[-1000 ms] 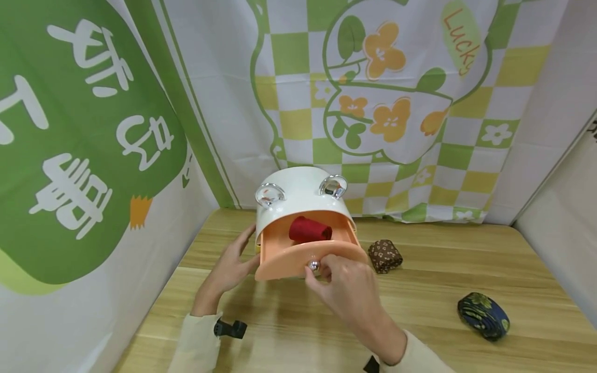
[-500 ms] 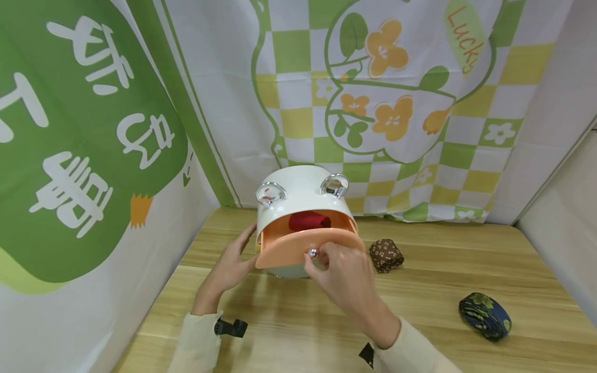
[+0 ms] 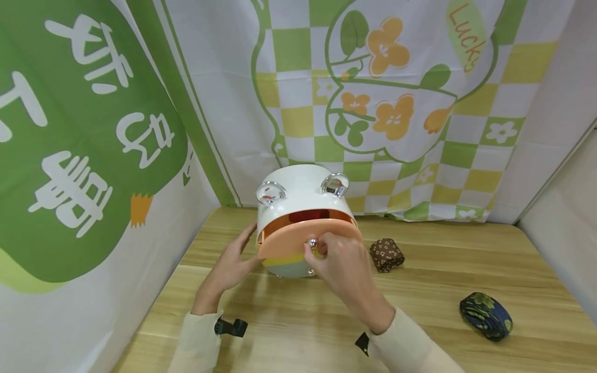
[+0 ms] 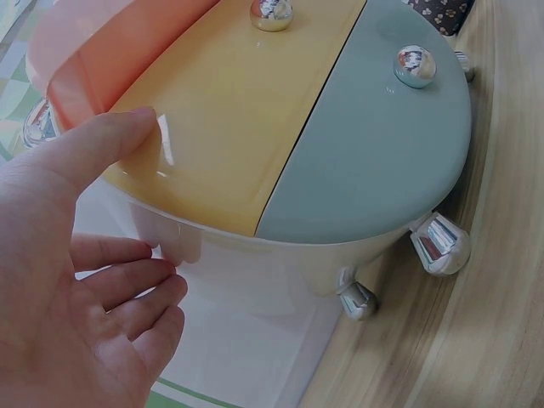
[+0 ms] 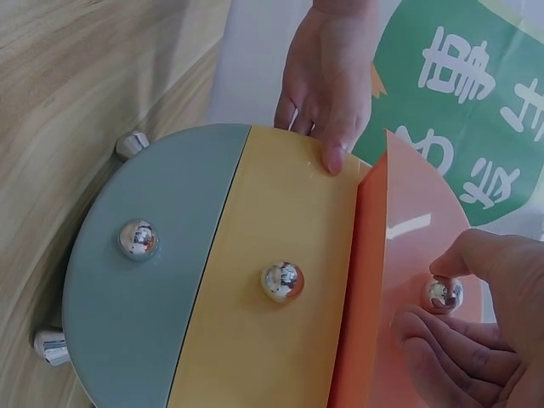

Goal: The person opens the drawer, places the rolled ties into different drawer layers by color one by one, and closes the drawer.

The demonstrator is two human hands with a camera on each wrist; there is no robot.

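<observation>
A small white drawer cabinet (image 3: 303, 181) with two silver ring shapes on top stands at the back of the wooden table. Its peach top drawer (image 3: 284, 239) is pulled out slightly, with a sliver of a rolled red cloth (image 3: 317, 214) visible inside. With thumb and fingers, my right hand (image 3: 347, 269) pinches that drawer's silver knob (image 5: 443, 294). My left hand (image 3: 233, 264) rests on the cabinet's left side, its thumb touching the edge of the yellow middle drawer (image 4: 229, 110). Below the yellow one, the grey-green drawer (image 4: 374, 144) is closed.
To the right of the cabinet lies a rolled brown patterned necktie (image 3: 386, 255). Farther right is a rolled dark blue necktie (image 3: 486, 316) with a floral pattern. A printed curtain (image 3: 298, 122) hangs close behind the cabinet, and another fabric wall (image 3: 186, 217) borders the left.
My right hand has pushed the peach drawer most of the way in, covering most of the red roll and uncovering the lower drawers. The left hand has stayed at the cabinet's side.
</observation>
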